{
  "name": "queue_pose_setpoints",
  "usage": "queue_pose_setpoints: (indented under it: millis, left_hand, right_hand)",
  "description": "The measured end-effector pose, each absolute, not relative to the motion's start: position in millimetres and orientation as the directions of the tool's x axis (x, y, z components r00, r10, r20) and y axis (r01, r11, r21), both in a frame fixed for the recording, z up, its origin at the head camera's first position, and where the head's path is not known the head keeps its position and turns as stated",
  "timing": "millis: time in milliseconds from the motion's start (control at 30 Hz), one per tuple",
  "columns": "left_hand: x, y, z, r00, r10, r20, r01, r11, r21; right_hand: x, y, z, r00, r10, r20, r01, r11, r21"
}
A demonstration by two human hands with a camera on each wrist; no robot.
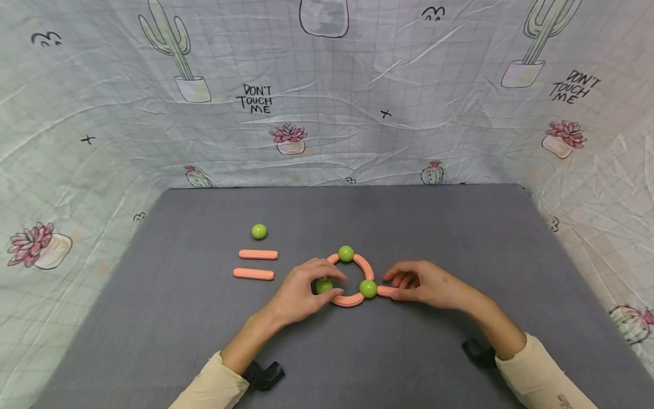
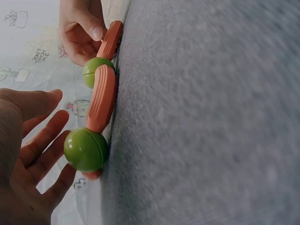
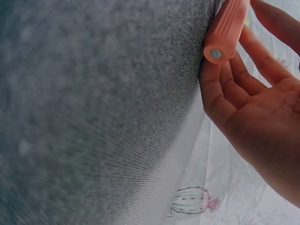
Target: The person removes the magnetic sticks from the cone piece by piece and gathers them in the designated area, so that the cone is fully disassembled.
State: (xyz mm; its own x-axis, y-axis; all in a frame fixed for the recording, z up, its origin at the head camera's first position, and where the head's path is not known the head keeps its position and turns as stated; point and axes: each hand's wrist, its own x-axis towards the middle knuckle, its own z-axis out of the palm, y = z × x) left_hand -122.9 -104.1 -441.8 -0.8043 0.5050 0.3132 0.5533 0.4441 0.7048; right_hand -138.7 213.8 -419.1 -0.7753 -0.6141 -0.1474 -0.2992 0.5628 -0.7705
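Note:
Three green balls and curved orange rods form a ring on the table. My left hand (image 1: 301, 291) is at the ring's left side, its fingers relaxed and spread around the left green ball (image 2: 86, 150); thumb and index fingertip stand apart. The right green ball (image 1: 368, 288) joins a lower curved rod (image 1: 347, 301), an upper curved rod (image 1: 364, 265) and a short straight orange rod (image 1: 385, 291) pointing right. My right hand (image 1: 429, 284) pinches that straight rod near its outer end, where a silvery disc (image 3: 215, 54) shows. The top green ball (image 1: 346, 253) sits at the ring's far side.
Left of the ring, two straight orange rods (image 1: 258, 254) lie roughly parallel, with a loose green ball (image 1: 259, 231) beyond them. A patterned cloth (image 1: 337, 113) hangs behind the grey table (image 1: 204, 210) and along its sides.

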Motion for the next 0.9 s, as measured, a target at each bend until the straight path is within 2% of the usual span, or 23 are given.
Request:
queue_pose_setpoints:
  millis: [333, 667, 900]
  left_hand:
    - [-122.2, -90.8, -443.1, -0.772, 0.563, 0.295, 0.573, 0.417, 0.705]
    - [-120.6, -72.9, -441.0, -0.802, 0.576, 0.156, 0.496, 0.497, 0.712]
    - [-121.9, -70.9, -443.5, -0.798, 0.580, 0.161, 0.525, 0.539, 0.659]
  right_hand:
    - [-140.2, 215.8, -421.0, -0.769, -0.616, -0.170, -0.284, 0.569, -0.772]
    - [-140.3, 218.5, -424.3, -0.771, -0.611, -0.182, -0.271, 0.573, -0.774]
    - [-143.2, 218.8, -423.1, -0.765, -0.621, -0.172, -0.264, 0.546, -0.795]
